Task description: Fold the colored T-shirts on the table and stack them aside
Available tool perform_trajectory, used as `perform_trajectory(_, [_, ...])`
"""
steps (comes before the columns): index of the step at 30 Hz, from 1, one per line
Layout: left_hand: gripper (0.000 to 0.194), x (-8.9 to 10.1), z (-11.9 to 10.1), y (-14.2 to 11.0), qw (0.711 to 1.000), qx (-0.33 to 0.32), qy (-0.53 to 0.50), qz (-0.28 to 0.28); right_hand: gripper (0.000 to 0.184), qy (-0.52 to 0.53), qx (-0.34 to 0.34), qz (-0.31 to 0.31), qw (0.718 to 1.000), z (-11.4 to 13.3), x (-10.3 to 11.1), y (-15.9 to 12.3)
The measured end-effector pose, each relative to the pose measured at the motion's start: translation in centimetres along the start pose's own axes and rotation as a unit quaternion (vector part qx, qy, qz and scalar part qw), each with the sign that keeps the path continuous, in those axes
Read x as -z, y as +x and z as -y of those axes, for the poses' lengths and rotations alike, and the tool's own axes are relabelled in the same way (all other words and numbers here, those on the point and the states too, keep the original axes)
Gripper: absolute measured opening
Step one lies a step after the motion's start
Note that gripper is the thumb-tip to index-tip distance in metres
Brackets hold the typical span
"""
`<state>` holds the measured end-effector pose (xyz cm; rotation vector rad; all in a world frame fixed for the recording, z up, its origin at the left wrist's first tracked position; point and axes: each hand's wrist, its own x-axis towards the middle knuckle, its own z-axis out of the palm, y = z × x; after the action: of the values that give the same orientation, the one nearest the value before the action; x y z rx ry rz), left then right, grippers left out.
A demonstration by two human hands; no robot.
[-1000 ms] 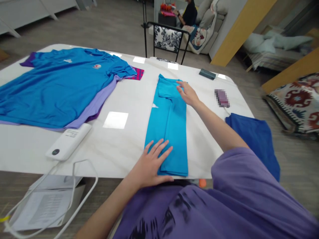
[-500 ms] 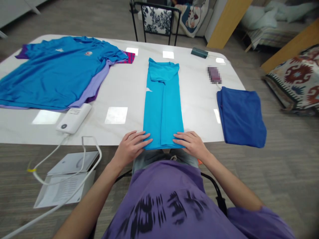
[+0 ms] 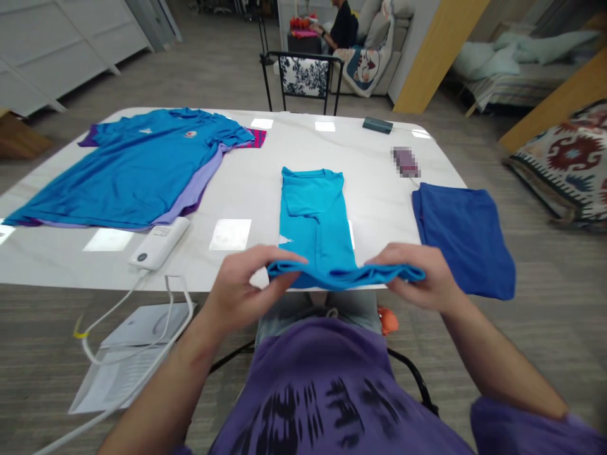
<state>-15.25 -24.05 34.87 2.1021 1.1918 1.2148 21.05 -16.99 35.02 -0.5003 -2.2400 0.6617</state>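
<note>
A turquoise T-shirt (image 3: 313, 196), folded into a long narrow strip, lies in front of me with its collar end toward the far side. Its near end is lifted off the table, level with the front edge. My left hand (image 3: 253, 281) pinches the left corner of that raised hem between thumb and fingers. At the right corner, my right hand (image 3: 415, 275) grips the hem the same way. Between the hands the lifted cloth sags slightly and hides part of the strip behind it.
Spread shirts, a blue one (image 3: 142, 170) on top, cover the table's left side. A white power strip (image 3: 159, 243) with its cable lies at the front edge. A folded dark-blue cloth (image 3: 465, 240) overhangs the right corner. Beyond stand a chair (image 3: 303, 76) and a seated person (image 3: 342, 25).
Both hands went from lying flat on the shirt's near end to gripping its hem corners and raising them. The shirt sits lower in view as the camera tilted up.
</note>
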Motion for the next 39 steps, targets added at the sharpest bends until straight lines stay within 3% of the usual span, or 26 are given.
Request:
perform_trajectory(1, [0.013,0.4,1.0,2.5,0.999,0.017,0.011,-0.05,0.023,-0.018,-0.028,-0.029,0.999,-1.2,1.1,2.4])
perform_trajectory(3, [0.023,0.9,4.4,7.7,0.99,0.039,0.021,-0.132,0.023,-0.053,-0.074,-0.081,0.992,-4.9,2.5,7.6])
perform_trajectory(5, [0.034,0.7,9.4,13.0,0.985,0.048,0.016,-0.164,0.035,-0.078,-0.118,-0.104,0.985,-10.4,2.9,12.5])
perform_trajectory(7, [0.039,0.1,15.1,17.5,0.983,0.074,0.023,-0.167,0.046,-0.109,-0.17,-0.105,0.974,-16.6,2.3,16.5])
perform_trajectory(9, [0.049,-1.1,20.3,20.6,0.974,0.142,0.072,-0.163,0.057,-0.155,-0.241,-0.088,0.954,-22.6,0.7,18.9])
perform_trajectory(12, [0.067,-2.9,26.1,22.1,0.95,0.235,0.171,-0.115,0.071,-0.217,-0.365,-0.052,0.904,-28.9,-2.2,19.1])
perform_trajectory(15, [0.07,-4.0,29.1,21.9,0.928,0.3,0.216,-0.041,0.073,-0.247,-0.458,-0.024,0.854,-31.6,-4.4,17.2])
perform_trajectory(18, [0.077,-3.9,30.6,22.4,0.903,0.354,0.241,0.021,0.075,-0.257,-0.503,-0.015,0.825,-32.5,-5.2,15.9])
perform_trajectory(21, [0.068,-3.8,31.6,23.6,0.892,0.363,0.259,0.079,0.064,-0.239,-0.514,0.003,0.823,-33.2,-5.2,16.0])
perform_trajectory(23, [0.054,-4.0,32.0,24.2,0.901,0.347,0.243,0.097,0.048,-0.216,-0.508,0.016,0.834,-33.4,-5.3,16.4])
perform_trajectory(27, [0.037,-5.1,31.0,24.7,0.951,0.299,0.078,0.017,0.036,-0.135,-0.487,-0.063,0.861,-31.4,-5.0,16.6])
perform_trajectory(30, [0.042,-5.8,27.6,25.2,0.966,0.24,-0.064,-0.072,0.042,-0.057,-0.448,-0.147,0.88,-28.0,-3.4,16.1])
perform_trajectory(33, [0.061,-5.5,21.5,26.3,0.972,0.14,-0.143,-0.127,0.059,-0.017,-0.368,-0.208,0.906,-23.3,0.5,15.4])
perform_trajectory(35, [0.078,-5.0,16.3,27.3,0.974,0.033,-0.169,-0.146,0.065,-0.018,-0.308,-0.243,0.92,-19.4,4.2,14.8])
perform_trajectory(39, [0.093,-5.2,5.4,28.8,0.96,-0.172,-0.146,-0.165,0.059,-0.083,-0.224,-0.302,0.923,-10.3,12.3,12.2])
